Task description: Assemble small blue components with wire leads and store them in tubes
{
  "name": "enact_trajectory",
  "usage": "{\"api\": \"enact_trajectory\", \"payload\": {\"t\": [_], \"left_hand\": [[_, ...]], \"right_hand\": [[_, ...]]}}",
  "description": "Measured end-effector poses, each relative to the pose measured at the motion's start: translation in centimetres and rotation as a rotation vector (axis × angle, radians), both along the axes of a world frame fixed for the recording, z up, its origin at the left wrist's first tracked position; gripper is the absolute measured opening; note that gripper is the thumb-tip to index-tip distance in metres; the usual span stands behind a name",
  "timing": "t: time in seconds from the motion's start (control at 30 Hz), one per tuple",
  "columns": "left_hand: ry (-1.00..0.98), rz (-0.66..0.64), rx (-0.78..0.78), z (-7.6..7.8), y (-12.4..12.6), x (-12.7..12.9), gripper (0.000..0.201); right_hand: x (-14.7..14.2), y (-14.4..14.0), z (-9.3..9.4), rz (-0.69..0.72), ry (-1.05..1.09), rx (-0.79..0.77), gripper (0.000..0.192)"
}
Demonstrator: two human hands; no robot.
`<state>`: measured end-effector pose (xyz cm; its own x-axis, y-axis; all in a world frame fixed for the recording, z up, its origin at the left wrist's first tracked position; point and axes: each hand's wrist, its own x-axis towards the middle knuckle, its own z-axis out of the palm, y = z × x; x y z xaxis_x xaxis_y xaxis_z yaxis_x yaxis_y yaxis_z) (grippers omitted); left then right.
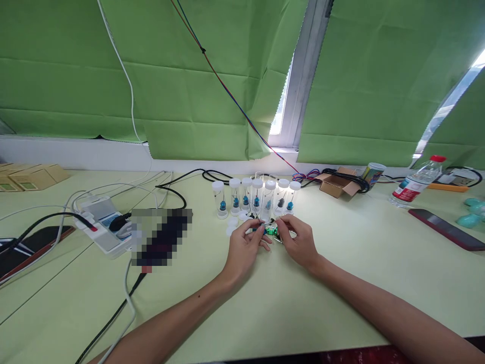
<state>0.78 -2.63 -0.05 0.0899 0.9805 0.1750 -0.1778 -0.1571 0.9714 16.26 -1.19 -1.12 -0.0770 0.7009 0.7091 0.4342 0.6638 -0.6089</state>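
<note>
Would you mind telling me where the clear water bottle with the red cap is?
In the head view, the water bottle stands at the table's far right, between the printed cup and the dark phone.

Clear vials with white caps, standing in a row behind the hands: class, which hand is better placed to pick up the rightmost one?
Probably the right hand: the rightmost vial stands just beyond its fingertips, while the left hand lies further left, nearer the loose white caps.
</note>
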Motion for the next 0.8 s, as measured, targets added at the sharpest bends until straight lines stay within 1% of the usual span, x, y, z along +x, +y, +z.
{"api": "enact_trajectory", "payload": {"t": [0.2, 0.4, 0.63, 0.8], "left_hand": [[0.024, 0.001, 0.015, -0.14, -0.08, -0.11, 0.029], [0.036, -0.013, 0.028, -0.48, 0.03, -0.16, 0.026], [0.039, 0.003, 0.053, -0.68, 0.09, -0.13, 0.025], [0.090, 0.013, 0.049, -0.72, 0.08, -0.18, 0.024]], "right_hand": [[-0.07, 0.00, -0.01, 0.047, 0.100, -0.152, 0.025], [-0.02, 0.24, -0.52, 0.099, 0.176, -0.259, 0.029], [-0.25, 0.13, -0.49, 0.175, 0.292, -0.353, 0.032], [-0.42, 0.12, -0.29, 0.212, 0.333, -0.399, 0.033]]}}
